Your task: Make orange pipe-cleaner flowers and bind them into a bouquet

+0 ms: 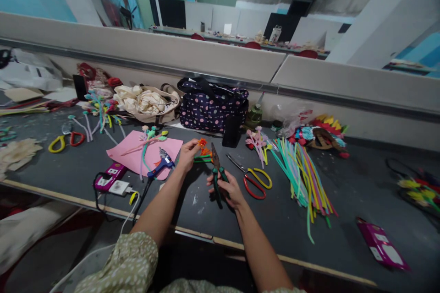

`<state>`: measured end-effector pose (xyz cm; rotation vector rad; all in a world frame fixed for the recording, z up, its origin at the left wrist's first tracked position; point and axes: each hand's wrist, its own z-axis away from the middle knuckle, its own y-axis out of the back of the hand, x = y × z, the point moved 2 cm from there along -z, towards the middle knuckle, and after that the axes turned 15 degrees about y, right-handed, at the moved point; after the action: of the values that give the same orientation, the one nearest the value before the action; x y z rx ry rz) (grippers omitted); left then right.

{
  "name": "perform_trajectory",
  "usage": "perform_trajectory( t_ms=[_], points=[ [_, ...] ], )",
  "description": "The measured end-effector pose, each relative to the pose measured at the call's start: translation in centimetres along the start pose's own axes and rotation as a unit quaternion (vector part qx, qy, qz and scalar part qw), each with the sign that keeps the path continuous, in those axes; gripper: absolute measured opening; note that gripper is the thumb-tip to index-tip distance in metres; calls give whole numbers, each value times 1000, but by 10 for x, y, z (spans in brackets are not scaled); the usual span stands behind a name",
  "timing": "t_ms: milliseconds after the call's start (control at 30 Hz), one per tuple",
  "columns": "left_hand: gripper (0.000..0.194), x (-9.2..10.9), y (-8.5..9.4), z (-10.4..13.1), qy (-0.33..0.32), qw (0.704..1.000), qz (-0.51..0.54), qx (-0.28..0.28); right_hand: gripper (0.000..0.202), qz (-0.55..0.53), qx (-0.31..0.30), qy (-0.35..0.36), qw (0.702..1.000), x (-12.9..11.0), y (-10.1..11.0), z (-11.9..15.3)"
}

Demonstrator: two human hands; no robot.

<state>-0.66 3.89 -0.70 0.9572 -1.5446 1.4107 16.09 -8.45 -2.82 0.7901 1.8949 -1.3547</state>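
Near the middle of the dark table, my left hand pinches a small orange pipe-cleaner flower. Green stems lie just below the orange piece, beside my fingers. My right hand is wrapped round the dark green handles of the pliers, whose metal jaws point up and away, close to the right side of the orange piece. Whether the jaws touch it cannot be made out. Right of the pliers lie scissors with red and yellow handles.
Left of my hands, a blue glue gun rests on pink paper, near a purple power strip. Behind stand a patterned bag and a black phone. Coloured pipe cleaners lie right, another purple strip farther right.
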Motion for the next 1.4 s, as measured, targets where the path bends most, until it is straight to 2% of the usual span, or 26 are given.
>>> perform_trajectory(
  t_ms=[200,367,767,933,1100,1400],
  points=[
    [34,3,-6,5,76,995,57,9,25,-17,-11,-14,1000,-1,-5,3],
    [34,3,-12,7,102,992,80,-9,25,-11,-21,-32,999,2,-4,3],
    [26,-4,-9,5,84,994,71,-25,23,-18,-26,-38,999,7,1,4],
    [25,-6,-8,4,76,995,58,-31,22,-13,-21,-23,999,6,0,3],
    [21,-4,-8,4,57,996,51,-40,25,-22,-28,-37,999,3,-1,3],
    [25,-3,-8,5,71,996,51,-21,27,-26,-21,-50,998,2,-4,6]
  ],
)
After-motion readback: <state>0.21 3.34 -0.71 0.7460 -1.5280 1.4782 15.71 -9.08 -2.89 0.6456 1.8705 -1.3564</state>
